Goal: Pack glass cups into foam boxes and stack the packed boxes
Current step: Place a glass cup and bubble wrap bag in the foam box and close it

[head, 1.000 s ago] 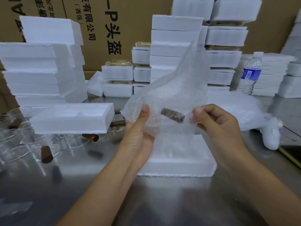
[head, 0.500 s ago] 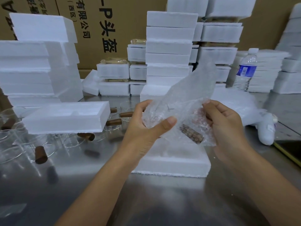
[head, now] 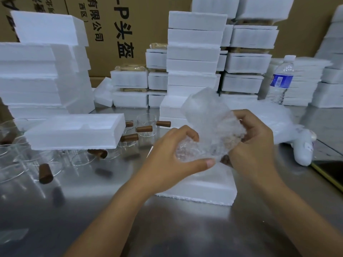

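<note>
the wrap (head: 207, 127), loose before, is now bunched round the cup; left hand (head: 172, 154) and right hand (head: 254, 145) both curl tight on it, nearly ready for the box (head: 204, 190).

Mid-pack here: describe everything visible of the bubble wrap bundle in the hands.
The bubble wrap is a clear, crinkled sheet bunched into a bundle, one loose end standing up. A brown handle shows dimly through its lower right; no cup can be made out. The left hand curls round its left side, the right hand grips its right, above a white foam box.
</note>
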### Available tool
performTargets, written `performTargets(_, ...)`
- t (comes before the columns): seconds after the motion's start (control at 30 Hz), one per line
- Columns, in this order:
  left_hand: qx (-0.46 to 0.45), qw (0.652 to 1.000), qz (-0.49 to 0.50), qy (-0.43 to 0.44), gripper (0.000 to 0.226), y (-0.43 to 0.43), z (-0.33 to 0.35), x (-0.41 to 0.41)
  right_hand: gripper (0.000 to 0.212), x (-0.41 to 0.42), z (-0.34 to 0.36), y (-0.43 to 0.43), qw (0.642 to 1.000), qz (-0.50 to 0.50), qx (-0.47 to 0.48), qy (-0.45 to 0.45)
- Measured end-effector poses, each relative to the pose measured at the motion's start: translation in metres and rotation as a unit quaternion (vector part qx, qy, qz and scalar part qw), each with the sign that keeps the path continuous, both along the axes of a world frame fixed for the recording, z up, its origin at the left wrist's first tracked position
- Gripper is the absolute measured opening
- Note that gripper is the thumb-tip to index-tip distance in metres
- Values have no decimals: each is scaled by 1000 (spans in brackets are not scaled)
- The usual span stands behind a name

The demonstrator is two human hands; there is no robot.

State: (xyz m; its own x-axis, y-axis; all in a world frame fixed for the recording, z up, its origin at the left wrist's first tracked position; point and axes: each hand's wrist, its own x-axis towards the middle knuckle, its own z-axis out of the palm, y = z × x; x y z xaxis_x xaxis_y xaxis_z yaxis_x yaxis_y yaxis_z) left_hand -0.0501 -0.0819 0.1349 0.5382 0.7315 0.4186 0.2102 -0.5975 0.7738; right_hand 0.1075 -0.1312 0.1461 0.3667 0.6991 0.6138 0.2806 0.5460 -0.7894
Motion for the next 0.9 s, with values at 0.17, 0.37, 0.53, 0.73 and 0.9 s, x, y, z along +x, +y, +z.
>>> performTargets(0.17, -20, 997, -44, -56, 41, -1, 1, 3, 28, -1, -1, 0, 967, -33, 4, -253)
performTargets(0.37, -36, 994, -13, -103, 54, 6, 2, 1, 44, 2, 0, -3, 958, 72, -81, -267)
performTargets(0.53, 9, 997, -13, -79, 65, 1, 1, -1, 74, 3, 0, 0, 948, 17, -102, -302)
performTargets(0.73, 75, 997, 14, 3, 55, -3, -1, 0, 22, -1, 0, 4, 990, 33, -118, -71)
performTargets(0.9, 124, 992, 14, 6, 45, -4, -2, 0, 50, 3, -2, 7, 983, 50, -169, 42)
